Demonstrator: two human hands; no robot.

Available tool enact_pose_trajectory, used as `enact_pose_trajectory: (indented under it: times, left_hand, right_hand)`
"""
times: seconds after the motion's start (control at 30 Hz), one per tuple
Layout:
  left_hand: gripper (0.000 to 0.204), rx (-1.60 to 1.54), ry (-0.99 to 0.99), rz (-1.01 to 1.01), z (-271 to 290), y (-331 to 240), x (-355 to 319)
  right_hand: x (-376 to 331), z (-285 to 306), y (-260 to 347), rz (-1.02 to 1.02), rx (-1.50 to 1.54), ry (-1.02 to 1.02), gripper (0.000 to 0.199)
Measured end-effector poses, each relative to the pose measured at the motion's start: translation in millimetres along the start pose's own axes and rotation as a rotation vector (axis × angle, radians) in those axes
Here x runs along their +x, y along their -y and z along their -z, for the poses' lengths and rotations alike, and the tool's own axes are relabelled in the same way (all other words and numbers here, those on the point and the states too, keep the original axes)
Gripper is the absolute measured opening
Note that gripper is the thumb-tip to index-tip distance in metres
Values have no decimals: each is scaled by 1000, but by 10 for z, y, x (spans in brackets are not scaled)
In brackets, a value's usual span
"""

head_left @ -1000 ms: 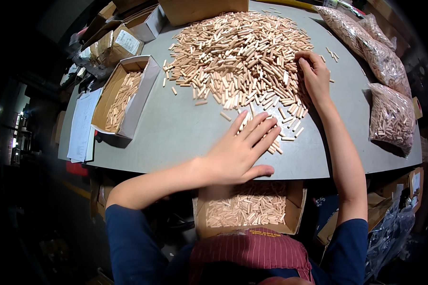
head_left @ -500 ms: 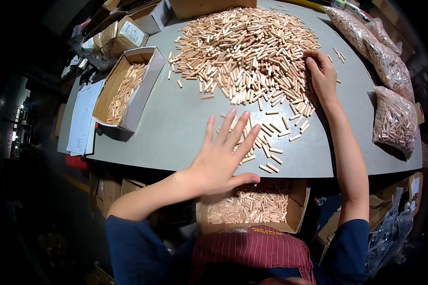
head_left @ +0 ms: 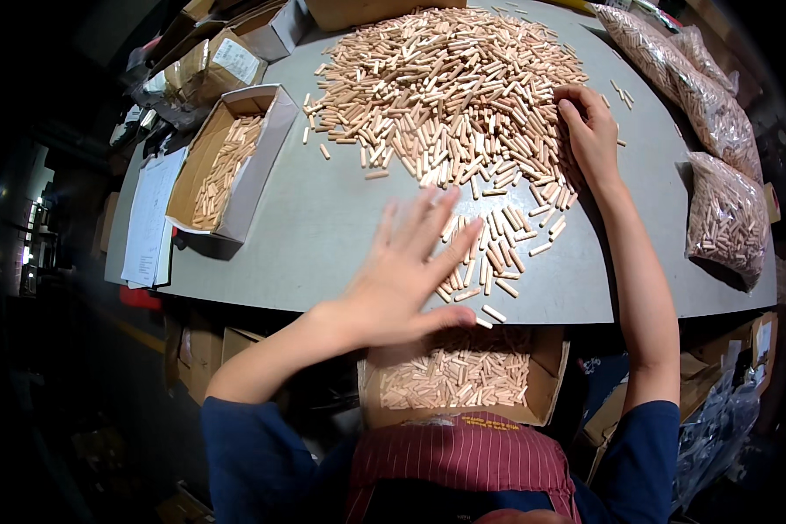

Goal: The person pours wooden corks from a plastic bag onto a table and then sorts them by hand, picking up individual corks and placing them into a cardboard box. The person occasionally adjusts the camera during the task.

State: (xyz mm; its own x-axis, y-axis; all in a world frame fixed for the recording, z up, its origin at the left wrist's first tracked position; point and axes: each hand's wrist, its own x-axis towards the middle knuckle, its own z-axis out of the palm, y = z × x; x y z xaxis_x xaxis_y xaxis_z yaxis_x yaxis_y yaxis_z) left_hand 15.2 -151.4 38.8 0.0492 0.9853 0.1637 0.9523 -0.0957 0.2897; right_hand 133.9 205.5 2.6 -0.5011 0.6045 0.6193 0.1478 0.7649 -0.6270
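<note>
Wooden dowels heap a grey tabletop — dim room around.

Tabletop brightly lit; dark shadow beside right forearm; left grip motion-blurred; corners black

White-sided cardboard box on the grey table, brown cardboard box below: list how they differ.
The white-sided cardboard box stands on the grey table; the brown cardboard box sits below its front edge. The white-sided box's opening shows fully; the brown box is partly hidden by table and maroon apron. Both are open and hold pale wooden pegs.
</note>
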Motion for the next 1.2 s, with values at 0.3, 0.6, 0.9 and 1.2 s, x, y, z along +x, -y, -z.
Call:
enact_pose_trajectory:
  times: [0.3, 0.6, 0.9, 1.2]
  left_hand:
    - [63, -381, -297, 273, 109, 445, -195]
    - [48, -574, -383, 250, 150, 373, -227]
    - [44, -314, -362, -16, 181, 273, -190]
    - [61, -213, -201, -12, 118, 233, -124]
  right_hand:
    - [7, -18, -14, -27, -12, -21, 23]
    - [13, -24, -44, -50, 13, -16, 25]
    - [2, 27, -91, -18, -2, 48, 22]
    - [11, 27, -106, -20, 1, 47, 23]
